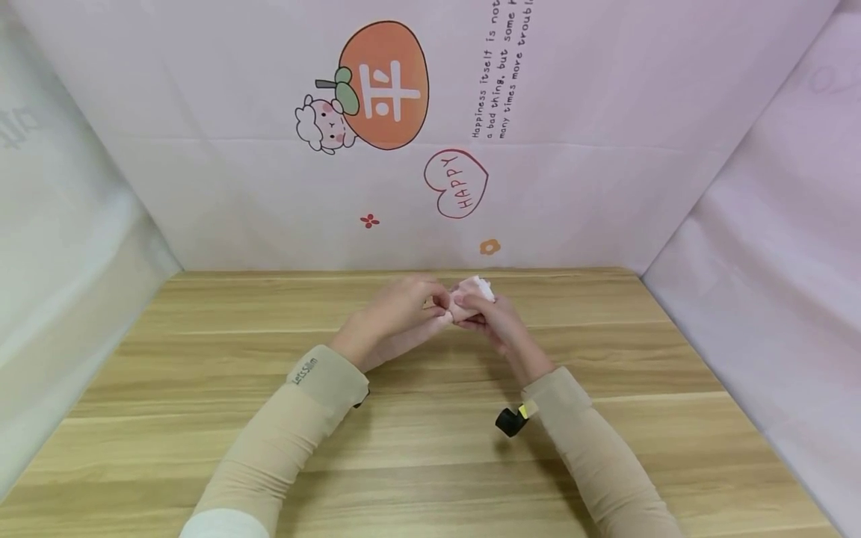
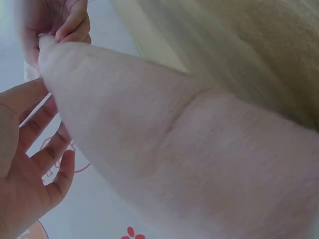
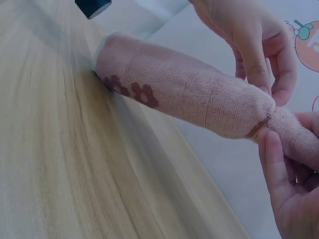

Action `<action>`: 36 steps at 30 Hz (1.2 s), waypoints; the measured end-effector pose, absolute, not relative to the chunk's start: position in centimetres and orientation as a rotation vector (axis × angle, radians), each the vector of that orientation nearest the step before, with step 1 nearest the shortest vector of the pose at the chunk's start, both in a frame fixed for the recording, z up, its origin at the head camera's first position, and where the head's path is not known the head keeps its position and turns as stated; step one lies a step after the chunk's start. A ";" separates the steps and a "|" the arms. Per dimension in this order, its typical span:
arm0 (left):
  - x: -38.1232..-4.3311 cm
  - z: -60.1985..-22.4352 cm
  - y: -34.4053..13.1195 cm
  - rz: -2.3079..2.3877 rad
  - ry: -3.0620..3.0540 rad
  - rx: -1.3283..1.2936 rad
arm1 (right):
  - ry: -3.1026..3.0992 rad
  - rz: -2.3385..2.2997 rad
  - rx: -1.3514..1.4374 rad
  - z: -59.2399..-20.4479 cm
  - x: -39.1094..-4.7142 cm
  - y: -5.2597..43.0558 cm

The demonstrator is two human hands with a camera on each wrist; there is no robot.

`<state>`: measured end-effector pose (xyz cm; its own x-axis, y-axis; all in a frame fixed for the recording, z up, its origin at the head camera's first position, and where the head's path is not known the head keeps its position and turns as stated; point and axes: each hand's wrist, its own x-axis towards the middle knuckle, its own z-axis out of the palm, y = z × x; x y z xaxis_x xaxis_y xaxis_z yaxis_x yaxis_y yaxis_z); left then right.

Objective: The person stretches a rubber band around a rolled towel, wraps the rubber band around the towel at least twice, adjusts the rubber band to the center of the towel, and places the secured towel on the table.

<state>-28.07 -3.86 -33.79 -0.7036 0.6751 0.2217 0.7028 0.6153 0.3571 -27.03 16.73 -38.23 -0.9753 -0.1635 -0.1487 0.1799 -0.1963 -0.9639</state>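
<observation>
A rolled pink towel [image 3: 179, 89] with dark flower prints tapers to a cinched neck, where a thin brown band [image 3: 258, 128] shows. In the head view the towel [image 1: 403, 344] runs under my left forearm. My right hand [image 1: 491, 310] grips its narrow end just past the neck, thumb on top. Thumb and fingertips of my left hand [image 1: 406, 299] pinch at the neck, close to the right hand. In the left wrist view the towel covers much of the picture, and the fingers of the left hand [image 2: 30, 164] touch its tapered part.
A wood-grain table [image 1: 430, 471] lies under both arms. Behind it hangs a white printed cloth [image 1: 235, 187], with more white cloth at both sides. A small black wrist camera [image 1: 510, 423] juts from the right cuff.
</observation>
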 end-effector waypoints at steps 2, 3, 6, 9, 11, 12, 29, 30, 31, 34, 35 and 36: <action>-28.0 -33.6 -3.8 -0.632 -2.793 -1.185 | 1.840 -2.263 0.019 -38.3 -26.9 16.7; -27.9 -33.5 -3.8 -0.617 -2.806 -1.194 | 1.843 -2.262 0.023 -38.3 -26.9 16.6; -27.8 -33.4 -3.7 -0.573 -2.837 -1.249 | 1.856 -2.255 0.032 -38.5 -26.9 16.5; -27.7 -33.4 -3.6 -0.491 -2.838 -1.302 | 1.862 -2.261 0.055 -38.7 -26.9 16.4; -27.6 -33.4 -3.5 -0.430 -2.832 -1.313 | 1.858 -2.265 0.066 -38.8 -26.9 16.3; -27.6 -33.4 -3.5 -0.405 -2.830 -1.314 | 1.856 -2.267 0.073 -38.8 -26.9 16.3; -27.0 -33.5 -4.4 -0.395 -2.948 -1.265 | 1.828 -2.272 0.027 -38.8 -27.6 16.5; -27.0 -33.6 -4.4 -0.391 -2.948 -1.268 | 1.831 -2.271 0.035 -38.8 -27.6 16.5; -26.9 -33.6 -4.4 -0.389 -2.948 -1.271 | 1.833 -2.268 0.042 -38.9 -27.6 16.6; -26.8 -33.8 -4.5 -0.357 -2.928 -1.285 | 1.841 -2.263 0.065 -39.0 -27.7 16.7; -26.7 -33.9 -4.5 -0.338 -2.915 -1.291 | 1.843 -2.259 0.069 -39.0 -27.8 16.7; -26.7 -34.0 -4.5 -0.323 -2.900 -1.293 | 1.842 -2.258 0.072 -39.1 -27.9 16.8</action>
<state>-26.69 -4.52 -33.99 -0.6708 0.7408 0.0363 0.7306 0.6515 0.2043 -27.85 16.81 -39.11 -0.9732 -0.1434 -0.1798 0.2049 -0.1858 -0.9610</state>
